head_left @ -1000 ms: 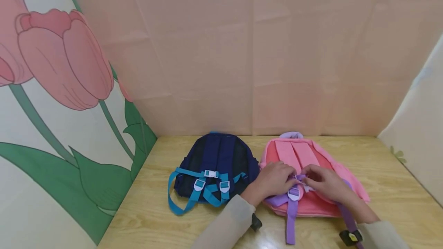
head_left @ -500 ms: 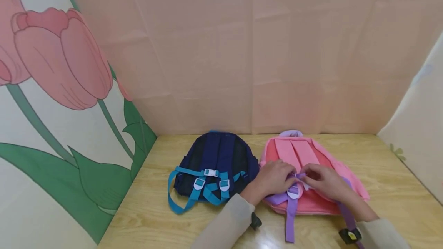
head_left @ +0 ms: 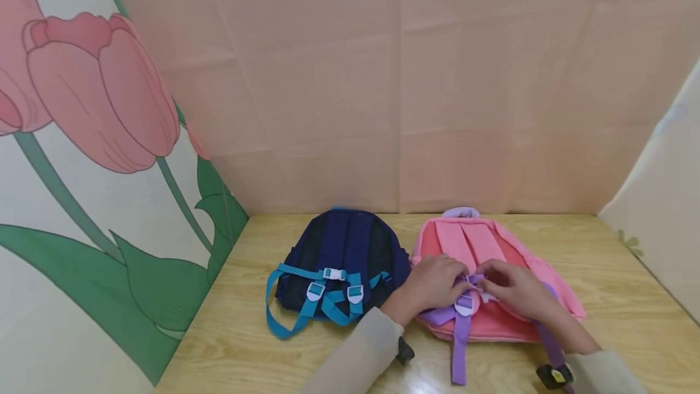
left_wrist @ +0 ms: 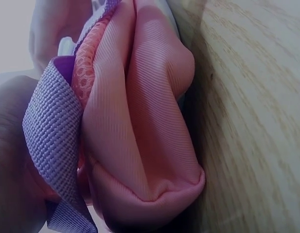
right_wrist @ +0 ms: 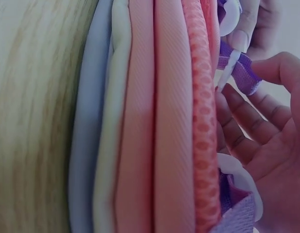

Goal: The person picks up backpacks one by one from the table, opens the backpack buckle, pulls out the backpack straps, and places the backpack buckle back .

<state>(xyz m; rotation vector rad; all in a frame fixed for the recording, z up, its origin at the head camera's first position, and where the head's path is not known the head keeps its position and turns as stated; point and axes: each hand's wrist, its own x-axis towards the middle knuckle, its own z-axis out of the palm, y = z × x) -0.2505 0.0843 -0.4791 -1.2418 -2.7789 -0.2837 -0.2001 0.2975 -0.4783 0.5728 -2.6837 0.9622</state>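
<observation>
Here we go: left hand [head_left: 434,281] and right hand [head_left: 516,287], fingers nearly closed, both pinching the purple strap [right_wrist: 247,80] by its stiff-looking white clip [right_wrist: 229,70], likely the surest hold; beneath, the pink backpack [head_left: 500,236], probably light and floppy, right of the navy backpack [head_left: 344,239].

The left grip [head_left: 434,284] partly hides the pink backpack [head_left: 488,245].

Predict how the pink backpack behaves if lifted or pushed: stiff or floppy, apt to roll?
The pink backpack is probably floppy: its side fabric sags into a deep crease. Rolling looks unlikely: it lies flat on the wood-grain tabletop. The loose purple strap end would likely dangle.
</observation>
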